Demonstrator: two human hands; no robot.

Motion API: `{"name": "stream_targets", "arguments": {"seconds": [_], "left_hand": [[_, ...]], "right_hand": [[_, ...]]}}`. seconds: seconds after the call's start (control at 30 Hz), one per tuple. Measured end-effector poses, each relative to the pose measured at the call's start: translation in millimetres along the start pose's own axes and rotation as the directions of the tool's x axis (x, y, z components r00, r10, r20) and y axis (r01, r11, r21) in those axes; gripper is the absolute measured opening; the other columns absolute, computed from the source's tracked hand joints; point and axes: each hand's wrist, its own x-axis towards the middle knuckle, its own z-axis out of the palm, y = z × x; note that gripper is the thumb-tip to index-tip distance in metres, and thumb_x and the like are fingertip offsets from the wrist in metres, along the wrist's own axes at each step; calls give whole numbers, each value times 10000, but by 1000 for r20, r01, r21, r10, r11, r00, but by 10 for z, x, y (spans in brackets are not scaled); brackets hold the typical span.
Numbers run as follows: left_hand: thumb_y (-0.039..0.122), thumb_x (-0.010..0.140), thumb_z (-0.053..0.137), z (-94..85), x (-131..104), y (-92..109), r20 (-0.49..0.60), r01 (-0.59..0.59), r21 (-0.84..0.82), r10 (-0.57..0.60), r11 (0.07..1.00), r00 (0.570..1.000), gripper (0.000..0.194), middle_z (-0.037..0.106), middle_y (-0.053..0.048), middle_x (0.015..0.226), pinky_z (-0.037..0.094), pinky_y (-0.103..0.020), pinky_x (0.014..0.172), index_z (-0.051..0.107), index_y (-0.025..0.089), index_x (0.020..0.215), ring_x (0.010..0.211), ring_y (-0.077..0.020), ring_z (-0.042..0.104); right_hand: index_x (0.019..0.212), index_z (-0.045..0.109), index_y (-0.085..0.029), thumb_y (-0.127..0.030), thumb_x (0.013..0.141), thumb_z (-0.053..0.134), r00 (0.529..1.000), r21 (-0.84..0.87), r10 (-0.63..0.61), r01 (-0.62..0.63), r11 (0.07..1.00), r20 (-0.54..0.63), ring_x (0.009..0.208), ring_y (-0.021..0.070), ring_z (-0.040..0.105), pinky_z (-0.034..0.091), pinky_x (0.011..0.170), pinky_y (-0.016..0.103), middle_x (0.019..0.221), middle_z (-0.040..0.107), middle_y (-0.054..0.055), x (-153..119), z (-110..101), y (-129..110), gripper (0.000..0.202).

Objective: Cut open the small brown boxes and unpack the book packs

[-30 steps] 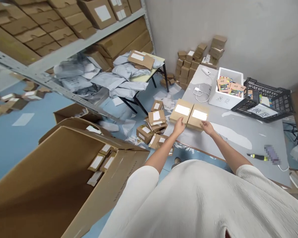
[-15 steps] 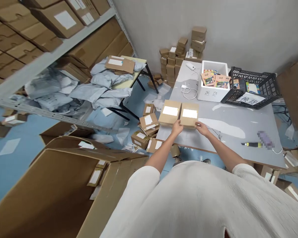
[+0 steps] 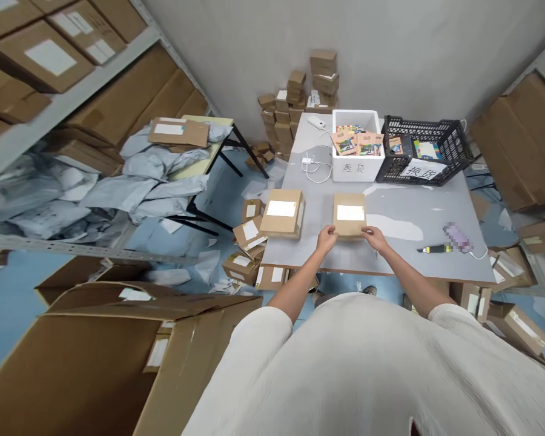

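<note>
A small brown carton (image 3: 350,225) with a white label on top lies on the grey table (image 3: 318,254), near its front edge. My left hand (image 3: 327,238) grips its near left corner, and my right hand (image 3: 374,237) grips its near right corner. The fingers of both hands are closed on the cardboard. To the left, apart from it, a second labelled carton (image 3: 282,227) sits at the table's left edge, touched by neither hand.
Behind stand a white foam box (image 3: 358,171) and a black crate (image 3: 454,145) holding colourful packs. A yellow-black cutter (image 3: 436,249) lies at right, a white cable (image 3: 317,172) at back left. A big open carton (image 3: 195,357) stands left; cartons and grey bags crowd the shelf and side table.
The carton between my hands has moved right, away from the other carton, opening a gap between them. Both hands have gone with it. The camera view has turned to the right.
</note>
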Motion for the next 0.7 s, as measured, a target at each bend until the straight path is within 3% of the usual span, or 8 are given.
{"name": "stream_targets", "arguments": {"seconds": [0.27,0.4,0.57,0.7], "left_hand": [[83,846,707,807,-129,246,113,-60,116,47,991,992,421,808,-106,1318,573,-384,1145,781,184,1248,1230,-229,757],[77,832,711,1166,-233,301,136,-74,131,56,989,989,451,791,-117,1352,566,-403,1158,771,181,1267,1252,-242,752],[78,785,771,1475,-358,320,152,-200,212,169,957,974,446,718,-146,1437,473,-466,1268,772,187,1218,1459,-309,627],[111,785,779,1531,-330,358,187,-253,270,207,929,960,437,657,-143,1501,378,-467,1339,754,198,1212,1560,-319,524]], "right_hand": [[1117,818,-221,-382,859,758,997,41,35,-33,999,-69,1105,270,764,634,1033,444,1357,782,114,-63,-763,452,310],[1133,814,-208,-371,877,745,997,21,33,-32,999,-62,1113,266,756,628,1045,432,1362,778,120,-70,-1042,661,311],[1186,790,-190,-314,868,738,997,41,63,-61,997,-47,1088,252,762,632,1046,431,1425,737,144,-81,-1170,809,345],[1200,768,-186,-303,857,735,998,74,56,-56,996,10,1076,253,766,644,1011,420,1417,733,145,-77,-1128,799,364]]}}
